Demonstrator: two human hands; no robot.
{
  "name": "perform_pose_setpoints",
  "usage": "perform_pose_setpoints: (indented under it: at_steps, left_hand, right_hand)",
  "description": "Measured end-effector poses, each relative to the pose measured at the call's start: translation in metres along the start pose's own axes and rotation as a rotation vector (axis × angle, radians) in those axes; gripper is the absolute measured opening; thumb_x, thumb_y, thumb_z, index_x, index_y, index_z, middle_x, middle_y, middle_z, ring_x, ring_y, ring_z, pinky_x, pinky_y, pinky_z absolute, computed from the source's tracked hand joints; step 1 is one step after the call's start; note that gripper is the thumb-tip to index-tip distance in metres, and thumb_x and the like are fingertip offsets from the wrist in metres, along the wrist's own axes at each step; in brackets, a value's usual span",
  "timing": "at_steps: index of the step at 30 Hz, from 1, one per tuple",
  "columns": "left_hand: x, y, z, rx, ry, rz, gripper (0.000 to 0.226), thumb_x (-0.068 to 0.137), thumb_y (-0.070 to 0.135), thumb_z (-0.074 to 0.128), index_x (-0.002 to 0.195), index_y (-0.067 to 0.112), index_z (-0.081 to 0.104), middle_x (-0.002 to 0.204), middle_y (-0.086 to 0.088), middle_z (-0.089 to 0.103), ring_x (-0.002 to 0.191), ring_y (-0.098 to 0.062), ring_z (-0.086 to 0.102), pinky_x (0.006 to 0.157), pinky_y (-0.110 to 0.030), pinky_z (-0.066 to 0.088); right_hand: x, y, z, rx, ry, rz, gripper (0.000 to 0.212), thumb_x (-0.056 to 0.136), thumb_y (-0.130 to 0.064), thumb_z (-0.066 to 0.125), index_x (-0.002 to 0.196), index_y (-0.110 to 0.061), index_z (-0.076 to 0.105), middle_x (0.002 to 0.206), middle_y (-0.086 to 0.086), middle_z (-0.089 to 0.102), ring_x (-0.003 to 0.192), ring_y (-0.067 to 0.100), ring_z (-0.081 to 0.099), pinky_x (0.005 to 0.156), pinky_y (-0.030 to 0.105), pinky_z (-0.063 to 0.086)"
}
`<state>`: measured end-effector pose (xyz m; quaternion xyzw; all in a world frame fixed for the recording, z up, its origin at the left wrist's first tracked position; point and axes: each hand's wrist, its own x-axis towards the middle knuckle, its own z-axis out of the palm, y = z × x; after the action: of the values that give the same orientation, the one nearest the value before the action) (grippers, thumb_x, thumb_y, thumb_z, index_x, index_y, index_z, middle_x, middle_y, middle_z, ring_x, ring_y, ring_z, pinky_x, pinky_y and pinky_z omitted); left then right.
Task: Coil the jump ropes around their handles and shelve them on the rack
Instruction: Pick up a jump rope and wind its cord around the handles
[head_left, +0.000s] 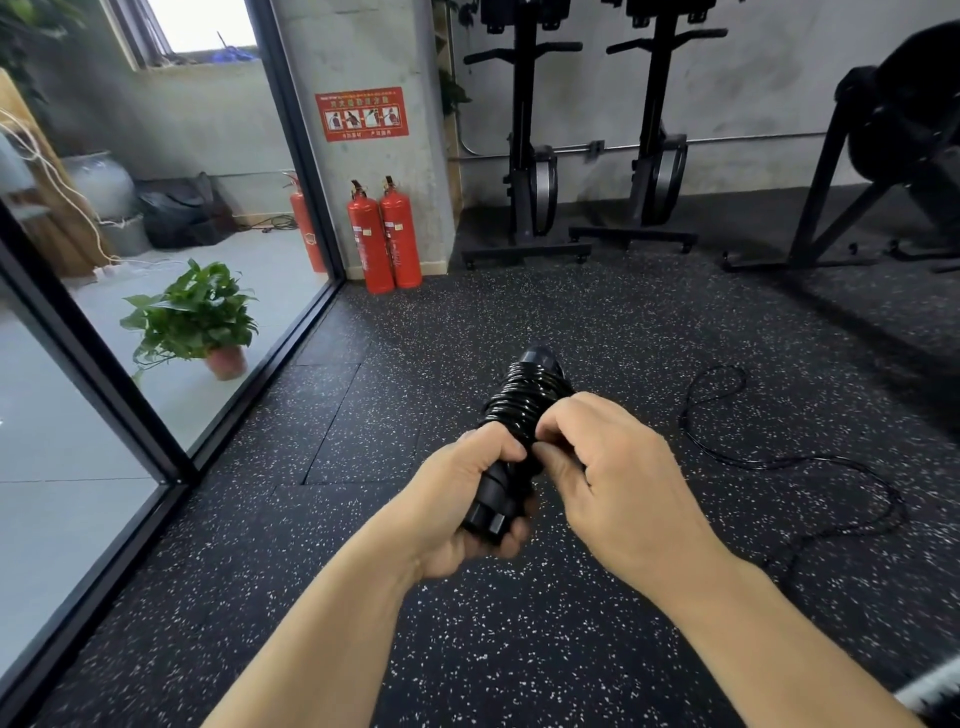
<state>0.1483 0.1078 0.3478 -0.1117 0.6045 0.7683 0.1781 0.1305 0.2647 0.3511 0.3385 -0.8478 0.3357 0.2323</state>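
Between the curled fingers (511, 538) of the left hand (457, 509), the handles (488, 499) sit as one bundle, with the butt ends toward the wrist and the far ends pointing away from the person. Grip state: wrapped firmly round the bundle.

Just beyond the left fingers, the coil (519, 400) covers the upper part of the handles in tight black turns lying side by side. The right hand (618, 483) meets the coil from the right. Its thumb and forefinger are bent together and pinch the nearest turns (whether a free end lies between the fingertips is hidden).

Right of the right-hand fingers, and well apart from them, a rope (810, 462) lies in slack loops on the floor (363, 415). Whether it is the tail of the one being wound or a second one cannot be told. No strand is seen running from it to the hands.

Step in hand, as judged: late winding, or securing of the end, on one rope. Shelving is not yet begun, and no rack is in view.

The next move calls for:
1. Steady left-hand pressure, so that the turns do not spring loose.
2. Tension at the right fingertips while the end is laid or tucked under a neighbouring turn.
3. Release of the pinch only once the coil holds by itself.
4. Locating the rack, then dealing with the rope on the floor.
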Motion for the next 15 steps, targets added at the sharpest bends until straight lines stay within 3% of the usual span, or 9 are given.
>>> perform_pose_setpoints:
  at_steps: [4, 7, 10, 15]
  left_hand:
    - [0.003, -0.002, 0.004, -0.007, 0.087, 0.009, 0.027, 0.084, 0.024, 0.055, 0.105, 0.009, 0.048, 0.065, -0.009, 0.057, 0.045, -0.02, 0.049, 0.043, -0.022, 0.04]
    - [-0.001, -0.005, 0.003, 0.006, 0.116, -0.015, 0.022, 0.084, 0.024, 0.054, 0.098, 0.007, 0.054, 0.063, -0.008, 0.057, 0.044, -0.019, 0.049, 0.044, -0.023, 0.041]
    - [-0.006, -0.007, 0.003, -0.017, 0.111, -0.026, 0.019, 0.081, 0.026, 0.052, 0.079, 0.008, 0.06, 0.062, -0.008, 0.055, 0.044, -0.019, 0.047, 0.045, -0.023, 0.04]
    - [-0.01, -0.002, 0.002, -0.048, 0.14, 0.069, 0.022, 0.085, 0.024, 0.046, 0.073, 0.011, 0.059, 0.059, -0.006, 0.051, 0.046, -0.02, 0.044, 0.047, -0.026, 0.036]
  right_hand:
    - [0.003, -0.005, 0.009, -0.114, -0.031, -0.024, 0.014, 0.09, -0.023, 0.045, 0.081, -0.014, 0.05, 0.08, -0.006, 0.05, 0.068, 0.012, 0.045, 0.05, 0.028, 0.039]
    - [0.006, -0.003, 0.012, -0.094, -0.094, -0.026, 0.013, 0.081, -0.027, 0.05, 0.075, -0.015, 0.048, 0.074, -0.007, 0.047, 0.064, 0.013, 0.042, 0.052, 0.028, 0.033]
    - [0.006, -0.004, 0.015, -0.013, -0.081, -0.005, 0.019, 0.077, -0.034, 0.048, 0.073, -0.015, 0.049, 0.073, -0.01, 0.045, 0.066, 0.011, 0.042, 0.053, 0.031, 0.038]
    - [0.007, -0.007, 0.013, 0.202, -0.123, 0.049, 0.025, 0.08, -0.046, 0.056, 0.08, -0.021, 0.055, 0.082, -0.012, 0.05, 0.077, 0.009, 0.05, 0.065, 0.026, 0.043]
